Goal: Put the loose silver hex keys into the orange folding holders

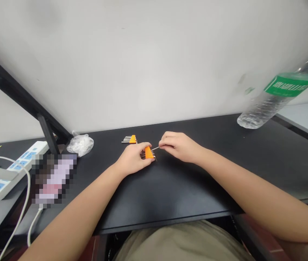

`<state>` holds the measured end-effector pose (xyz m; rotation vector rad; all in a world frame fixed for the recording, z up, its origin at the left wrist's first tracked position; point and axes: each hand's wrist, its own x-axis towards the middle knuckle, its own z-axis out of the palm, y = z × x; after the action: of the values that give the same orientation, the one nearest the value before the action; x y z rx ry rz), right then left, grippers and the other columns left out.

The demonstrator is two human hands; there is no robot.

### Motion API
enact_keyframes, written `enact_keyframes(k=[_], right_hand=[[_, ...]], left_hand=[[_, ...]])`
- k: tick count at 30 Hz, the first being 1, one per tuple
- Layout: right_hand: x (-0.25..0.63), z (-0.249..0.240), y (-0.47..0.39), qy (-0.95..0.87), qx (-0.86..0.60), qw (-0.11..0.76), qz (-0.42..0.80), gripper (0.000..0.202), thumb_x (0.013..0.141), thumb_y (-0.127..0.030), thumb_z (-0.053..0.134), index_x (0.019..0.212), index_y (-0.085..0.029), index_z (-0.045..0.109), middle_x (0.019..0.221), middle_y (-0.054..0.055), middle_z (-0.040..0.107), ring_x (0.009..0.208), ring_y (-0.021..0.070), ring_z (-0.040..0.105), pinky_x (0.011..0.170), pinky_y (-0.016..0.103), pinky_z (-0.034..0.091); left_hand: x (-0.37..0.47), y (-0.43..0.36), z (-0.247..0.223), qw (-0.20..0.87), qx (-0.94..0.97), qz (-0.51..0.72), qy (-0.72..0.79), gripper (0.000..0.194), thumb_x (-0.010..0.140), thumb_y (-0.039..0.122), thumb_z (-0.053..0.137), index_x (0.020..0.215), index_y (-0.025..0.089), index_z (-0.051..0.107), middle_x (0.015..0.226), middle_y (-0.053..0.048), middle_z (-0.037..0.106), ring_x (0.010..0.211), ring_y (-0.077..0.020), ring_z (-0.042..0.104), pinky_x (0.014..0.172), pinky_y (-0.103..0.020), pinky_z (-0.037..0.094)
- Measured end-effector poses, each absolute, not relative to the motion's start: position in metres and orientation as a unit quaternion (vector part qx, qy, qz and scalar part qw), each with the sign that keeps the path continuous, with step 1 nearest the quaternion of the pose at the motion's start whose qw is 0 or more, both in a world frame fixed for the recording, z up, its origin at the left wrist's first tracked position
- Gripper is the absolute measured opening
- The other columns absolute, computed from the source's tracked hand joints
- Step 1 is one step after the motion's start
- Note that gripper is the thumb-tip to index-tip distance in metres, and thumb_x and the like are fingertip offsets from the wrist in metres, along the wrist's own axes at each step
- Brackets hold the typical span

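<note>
My left hand [132, 158] is closed around an orange hex key holder [149, 152], with several metal keys sticking out of it. Between the thumb and fingers of my right hand [179, 145] is the end of a thin metal hex key [155, 148]. The key's other end meets the holder; whether it sits inside a slot is hard to make out. Just behind my left hand, a second orange holder with hex keys [133, 139] lies on the black table [170, 195].
A clear plastic bottle with a green label [289, 85] stands at the right. To the left are a crumpled plastic bag [80, 145], a blurred-out phone-like object [54, 179] with a white cable, and a white power strip [20, 166]. A black metal frame [20, 85] rises there.
</note>
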<state>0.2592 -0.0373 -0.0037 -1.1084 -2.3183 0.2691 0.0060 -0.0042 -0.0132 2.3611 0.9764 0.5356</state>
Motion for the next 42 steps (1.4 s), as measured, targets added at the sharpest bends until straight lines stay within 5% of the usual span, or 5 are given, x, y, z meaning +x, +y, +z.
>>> enact_keyframes(k=[17, 32, 42], right_hand=[[0.255, -0.004, -0.046, -0.877, -0.405, 0.25, 0.066, 0.027, 0.101, -0.018, 0.049, 0.108, -0.022, 0.074, 0.105, 0.008, 0.066, 0.083, 0.0179, 0.062, 0.075, 0.03, 0.049], [0.234, -0.003, -0.049, -0.84, -0.415, 0.293, 0.187, 0.014, 0.093, -0.016, 0.055, 0.103, -0.02, 0.064, 0.103, 0.007, 0.065, 0.083, 0.0173, 0.059, 0.073, 0.03, 0.048], [0.288, -0.021, -0.017, -0.856, -0.502, 0.115, 0.054, 0.02, 0.094, -0.021, 0.059, 0.107, -0.021, 0.075, 0.103, 0.008, 0.064, 0.089, 0.0205, 0.062, 0.077, 0.032, 0.047]], left_hand=[[0.005, -0.003, -0.014, 0.256, 0.868, 0.202, 0.374, 0.04, 0.081, 0.043, 0.074, 0.115, 0.023, 0.067, 0.077, 0.002, 0.065, 0.067, -0.0155, 0.059, 0.069, -0.03, 0.049], [0.01, -0.008, -0.008, 0.253, 0.887, 0.205, 0.328, 0.019, 0.084, 0.033, 0.071, 0.1, 0.023, 0.069, 0.082, 0.001, 0.069, 0.072, -0.0156, 0.061, 0.07, -0.028, 0.048], [0.006, -0.004, -0.016, 0.244, 0.883, 0.191, 0.354, 0.047, 0.082, 0.043, 0.075, 0.124, 0.023, 0.068, 0.097, -0.002, 0.075, 0.083, -0.0196, 0.068, 0.079, -0.032, 0.053]])
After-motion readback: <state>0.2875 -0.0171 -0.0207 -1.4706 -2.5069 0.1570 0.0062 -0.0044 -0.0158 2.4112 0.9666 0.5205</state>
